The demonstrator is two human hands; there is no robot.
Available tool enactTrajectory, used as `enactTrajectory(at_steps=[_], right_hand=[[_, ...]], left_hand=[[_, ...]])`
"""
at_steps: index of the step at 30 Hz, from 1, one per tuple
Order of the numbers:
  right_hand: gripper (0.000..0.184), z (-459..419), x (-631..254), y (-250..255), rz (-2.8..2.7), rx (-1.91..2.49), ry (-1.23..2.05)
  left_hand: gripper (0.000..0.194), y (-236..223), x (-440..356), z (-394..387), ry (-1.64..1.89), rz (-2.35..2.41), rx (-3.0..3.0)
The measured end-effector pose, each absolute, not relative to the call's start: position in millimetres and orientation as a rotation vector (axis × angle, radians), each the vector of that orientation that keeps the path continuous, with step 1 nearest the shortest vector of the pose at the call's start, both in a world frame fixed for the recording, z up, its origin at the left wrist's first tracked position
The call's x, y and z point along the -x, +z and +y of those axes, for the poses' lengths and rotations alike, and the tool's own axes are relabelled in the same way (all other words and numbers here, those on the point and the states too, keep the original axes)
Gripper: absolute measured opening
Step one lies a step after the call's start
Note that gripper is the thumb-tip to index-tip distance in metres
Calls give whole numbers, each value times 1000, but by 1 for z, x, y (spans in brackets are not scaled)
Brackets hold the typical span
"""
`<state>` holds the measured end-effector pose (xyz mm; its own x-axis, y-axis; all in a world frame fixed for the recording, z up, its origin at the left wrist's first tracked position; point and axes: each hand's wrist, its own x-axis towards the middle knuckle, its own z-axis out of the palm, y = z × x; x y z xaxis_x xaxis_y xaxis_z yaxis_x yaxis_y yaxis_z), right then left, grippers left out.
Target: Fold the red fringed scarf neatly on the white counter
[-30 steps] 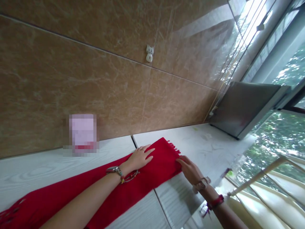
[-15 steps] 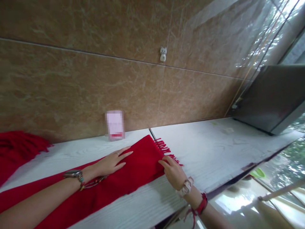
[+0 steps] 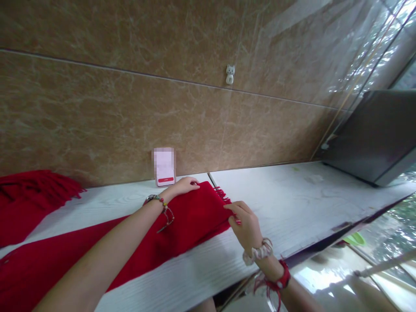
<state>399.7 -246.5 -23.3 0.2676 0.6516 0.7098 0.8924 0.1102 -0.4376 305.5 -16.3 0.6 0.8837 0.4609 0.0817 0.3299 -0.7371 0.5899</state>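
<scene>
A long red scarf (image 3: pixel 191 221) lies folded lengthwise along the white counter, its fringe (image 3: pixel 222 195) pointing right. At the scarf's far edge, close to the fringed end, my left hand (image 3: pixel 183 186) is closed with its fingertips pinching the cloth. My right hand (image 3: pixel 245 223) grips the near corner of that same end between thumb and fingers, beside the fringe. Another red fringed portion (image 3: pixel 39 203) rests at the far left against the wall; whether it belongs to the same scarf cannot be seen.
A phone (image 3: pixel 164 167) with a pale pink screen leans upright on the brown tiled wall (image 3: pixel 113 112). A small white cat-shaped hook (image 3: pixel 230 74) is on the tiles. On the right, a dark grey box-like appliance (image 3: pixel 373 134) stands on the white counter (image 3: pixel 276 195).
My left hand has gone from lying spread on the scarf to pinching its far edge. My right hand stays at the fringed end, and the view has shifted slightly.
</scene>
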Motion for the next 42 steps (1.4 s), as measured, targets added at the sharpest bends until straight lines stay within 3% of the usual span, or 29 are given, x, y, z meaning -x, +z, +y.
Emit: enactTrajectory(at_steps=[4,10,22,28,31,36,42], right_hand=[[38,-244,-408,-44,-1485,1658,-331],[37,-247,-414,-61,-1589,1661,-388],[48,-243,-415,-25,-1887,1806,-307],[52,-248,-419,-17,-2009,2046,53],[47,-244,-423,6,-2122,2012,157],[35,-202,-399,37,-2008,1954,19],[42,-139,-358,-7,-2046,2103,62]], left_hand=[[19,-10,-303,-19,326,589,-2498],[39,-19,-282,-47,517,667,-2621],[50,-41,-220,-89,322,640,-2781],[46,-49,-218,-85,436,700,-2750],[46,-50,-214,-83,412,658,-2753],[50,-49,-210,-82,399,626,-2769],[56,-54,-214,-82,446,869,-2750]])
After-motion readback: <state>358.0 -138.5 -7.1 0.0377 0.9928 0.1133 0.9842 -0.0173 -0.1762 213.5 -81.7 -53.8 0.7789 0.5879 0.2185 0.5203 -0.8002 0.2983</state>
